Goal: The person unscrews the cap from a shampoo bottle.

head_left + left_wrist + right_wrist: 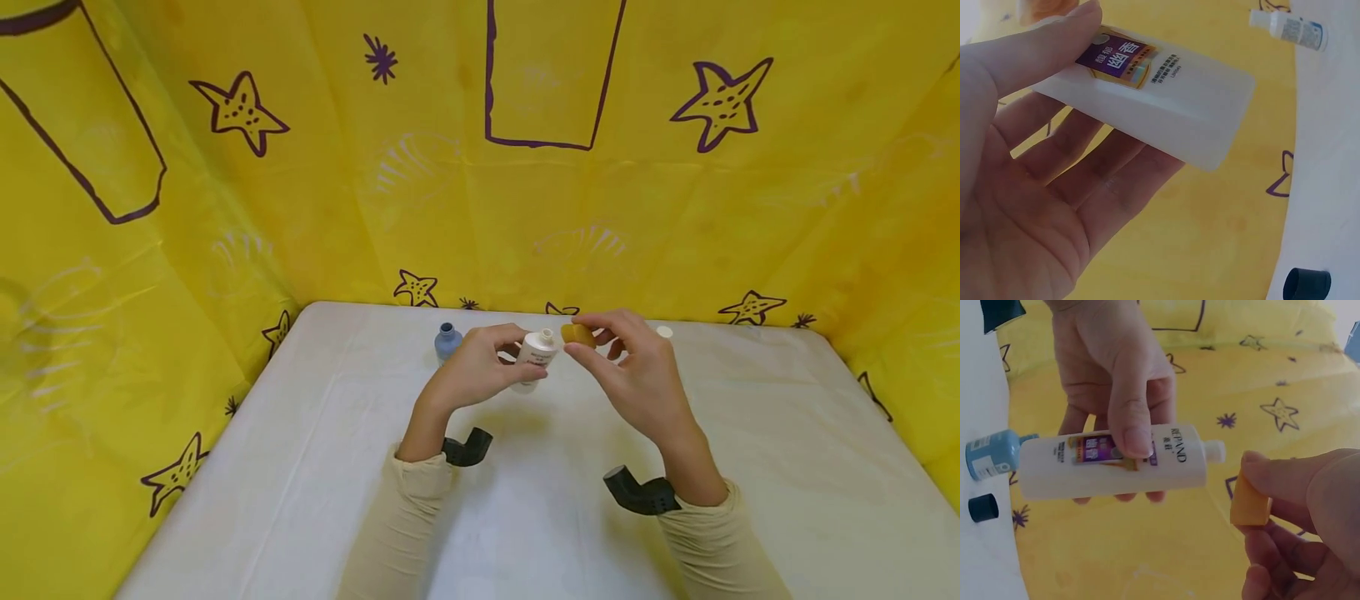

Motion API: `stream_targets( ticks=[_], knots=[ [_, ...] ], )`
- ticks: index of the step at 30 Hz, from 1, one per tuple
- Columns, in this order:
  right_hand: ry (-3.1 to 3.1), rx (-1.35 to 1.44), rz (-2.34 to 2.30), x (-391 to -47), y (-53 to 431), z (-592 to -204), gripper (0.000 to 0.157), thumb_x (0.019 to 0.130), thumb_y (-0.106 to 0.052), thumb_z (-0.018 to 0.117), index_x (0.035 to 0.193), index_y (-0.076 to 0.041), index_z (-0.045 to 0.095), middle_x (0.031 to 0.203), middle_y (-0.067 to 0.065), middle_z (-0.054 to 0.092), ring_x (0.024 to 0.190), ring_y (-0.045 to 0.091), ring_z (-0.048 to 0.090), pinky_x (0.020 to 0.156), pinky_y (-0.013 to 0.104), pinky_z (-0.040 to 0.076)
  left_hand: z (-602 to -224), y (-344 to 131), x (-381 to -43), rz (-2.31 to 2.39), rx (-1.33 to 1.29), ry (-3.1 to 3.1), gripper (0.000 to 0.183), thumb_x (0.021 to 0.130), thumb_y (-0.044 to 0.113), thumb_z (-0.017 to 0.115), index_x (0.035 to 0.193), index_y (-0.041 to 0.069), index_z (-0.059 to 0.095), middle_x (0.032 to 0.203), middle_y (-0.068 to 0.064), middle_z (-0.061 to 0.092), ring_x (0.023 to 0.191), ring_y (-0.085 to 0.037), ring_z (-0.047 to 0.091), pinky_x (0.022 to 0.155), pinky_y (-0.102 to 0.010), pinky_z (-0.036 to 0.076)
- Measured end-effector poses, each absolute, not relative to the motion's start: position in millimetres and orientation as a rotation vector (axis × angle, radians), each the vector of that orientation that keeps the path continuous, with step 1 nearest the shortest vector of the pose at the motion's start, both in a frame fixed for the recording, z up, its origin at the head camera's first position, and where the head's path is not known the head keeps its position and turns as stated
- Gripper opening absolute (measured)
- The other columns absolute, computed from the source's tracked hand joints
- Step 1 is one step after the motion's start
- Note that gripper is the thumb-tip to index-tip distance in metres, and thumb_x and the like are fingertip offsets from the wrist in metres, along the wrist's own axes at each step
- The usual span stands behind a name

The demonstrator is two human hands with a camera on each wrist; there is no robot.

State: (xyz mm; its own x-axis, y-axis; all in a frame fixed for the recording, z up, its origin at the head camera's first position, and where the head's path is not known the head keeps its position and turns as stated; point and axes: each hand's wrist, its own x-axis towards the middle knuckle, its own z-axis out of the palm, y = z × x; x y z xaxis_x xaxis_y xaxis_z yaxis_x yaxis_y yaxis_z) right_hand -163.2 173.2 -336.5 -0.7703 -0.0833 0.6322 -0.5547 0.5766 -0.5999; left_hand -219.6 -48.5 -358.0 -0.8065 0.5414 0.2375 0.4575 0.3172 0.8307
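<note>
My left hand [480, 362] grips a white plastic bottle [1166, 475] round its body, thumb across the purple and gold label. The bottle's narrow neck [1214, 451] is bare, and in the head view it leans a little to the right. Between thumb and fingers, my right hand [633, 367] pinches a yellow-orange cap [577, 335]. A small gap separates the cap from the bottle's mouth. Behind the left hand stands a blue bottle [447, 340] with its neck uncovered, its lower part hidden in the head view.
A dark cap [984, 508] lies on the white-covered table [300, 467] near the blue bottle. Another white bottle [1300, 31] stands on the table, mostly hidden behind my right hand in the head view. Yellow patterned cloth [315, 208] walls the back and sides.
</note>
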Motion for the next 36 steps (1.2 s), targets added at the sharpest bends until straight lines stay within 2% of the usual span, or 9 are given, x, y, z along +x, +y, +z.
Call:
stream_targets(
  ticks=[7,12,17,19,22,24,26,30,36],
  knots=[
    [-2.336,0.444,1.213,-172,169,-345,0.032,0.086,-0.008,0.081,0.115,-0.002,0.069,0.103,0.011,0.074,0.084,0.019,0.068,0.074,0.006,0.05,-361,-58,-226,1.556,0.843,2.514,0.028,0.087,0.021,0.082,0.113,0.015,0.073,0.106,-0.001,0.074,0.093,-0.019,0.071,0.079,-0.028,0.061],
    [-2.405,0.404,1.309,-180,167,-354,0.031,0.088,-0.011,0.08,0.114,-0.002,0.066,0.103,0.012,0.073,0.089,0.024,0.072,0.076,0.006,0.053,-363,-62,-228,1.588,0.757,2.534,0.031,0.087,0.017,0.082,0.116,0.013,0.073,0.11,-0.004,0.074,0.098,-0.018,0.071,0.086,-0.03,0.061],
    [-2.46,0.351,1.364,-190,166,-365,0.033,0.09,-0.012,0.078,0.118,0.0,0.065,0.108,0.016,0.072,0.092,0.029,0.073,0.075,0.008,0.053,-374,-55,-235,1.592,0.685,2.616,0.036,0.087,0.018,0.082,0.121,0.011,0.072,0.114,-0.007,0.075,0.099,-0.023,0.075,0.084,-0.032,0.062],
    [-2.483,0.332,1.362,-194,167,-370,0.036,0.091,-0.012,0.077,0.123,0.0,0.065,0.112,0.018,0.072,0.096,0.031,0.073,0.078,0.012,0.057,-381,-50,-239,1.612,0.67,2.645,0.037,0.087,0.018,0.082,0.121,0.01,0.072,0.115,-0.008,0.075,0.101,-0.026,0.075,0.085,-0.032,0.062],
    [-2.518,0.318,1.331,-201,169,-378,0.038,0.093,-0.011,0.075,0.128,-0.001,0.066,0.117,0.019,0.071,0.101,0.033,0.072,0.085,0.028,0.062,-392,-43,-245,1.669,0.633,2.685,0.037,0.086,0.017,0.083,0.12,0.009,0.073,0.114,-0.009,0.076,0.104,-0.027,0.074,0.088,-0.034,0.062],
    [-2.54,0.31,1.31,-206,171,-383,0.037,0.094,-0.011,0.074,0.129,-0.002,0.067,0.118,0.019,0.072,0.104,0.033,0.071,0.089,0.041,0.062,-399,-38,-249,1.726,0.59,2.7,0.038,0.084,0.016,0.084,0.12,0.008,0.073,0.114,-0.009,0.075,0.105,-0.026,0.073,0.091,-0.034,0.061],
    [-2.566,0.291,1.291,-212,173,-389,0.036,0.094,-0.012,0.073,0.129,-0.002,0.067,0.119,0.02,0.072,0.105,0.034,0.07,0.091,0.048,0.06,-406,-33,-252,1.783,0.528,2.712,0.039,0.083,0.015,0.085,0.12,0.008,0.073,0.115,-0.009,0.075,0.106,-0.025,0.072,0.093,-0.036,0.061],
    [-2.641,0.209,1.277,-224,180,-405,0.036,0.095,-0.017,0.073,0.128,-0.003,0.067,0.12,0.02,0.073,0.108,0.035,0.069,0.092,0.05,0.059,-417,-24,-255,1.883,0.381,2.704,0.044,0.083,0.012,0.085,0.124,0.006,0.072,0.118,-0.011,0.072,0.108,-0.026,0.069,0.095,-0.038,0.06],
    [-2.736,-0.006,1.417,-242,191,-427,0.038,0.095,-0.021,0.074,0.128,-0.004,0.065,0.126,0.021,0.07,0.116,0.035,0.066,0.096,0.047,0.058,-429,-15,-260,1.919,0.251,2.731,0.048,0.085,0.012,0.083,0.13,0.006,0.068,0.121,-0.014,0.073,0.109,-0.027,0.07,0.094,-0.038,0.06]
  ],
)
